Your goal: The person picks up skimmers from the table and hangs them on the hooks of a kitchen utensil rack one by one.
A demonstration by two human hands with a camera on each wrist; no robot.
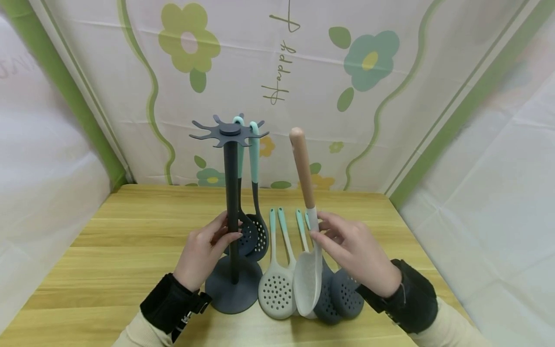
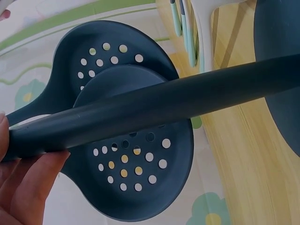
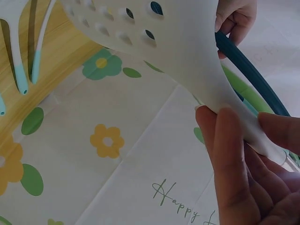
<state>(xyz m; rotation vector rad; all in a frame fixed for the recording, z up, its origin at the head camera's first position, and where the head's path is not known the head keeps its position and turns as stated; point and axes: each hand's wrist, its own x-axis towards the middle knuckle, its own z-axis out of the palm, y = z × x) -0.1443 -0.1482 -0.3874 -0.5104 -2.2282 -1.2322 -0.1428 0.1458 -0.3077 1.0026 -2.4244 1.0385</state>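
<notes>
My left hand [image 1: 201, 253] grips the dark post [image 1: 231, 193] of a utensil stand, which has a round base [image 1: 234, 296] and a top ring of hooks [image 1: 229, 132]. Two dark perforated skimmers [image 2: 126, 197] with mint handles hang behind the post. With its thumb and fingers, my right hand [image 1: 357, 248] pinches the neck of a white skimmer [image 1: 305, 284], its wooden handle [image 1: 302, 168] pointing up and its bowl down. Holes in that bowl [image 3: 140, 28] show in the right wrist view. The white skimmer is held to the right of the stand.
Under and beside the white skimmer, a light grey skimmer [image 1: 277, 296] and dark skimmers [image 1: 347, 294] lie on the wooden table [image 1: 143, 231], their mint handles towards the back. A flower-printed cloth [image 1: 243, 58] hangs behind the table, with white cloth at both sides.
</notes>
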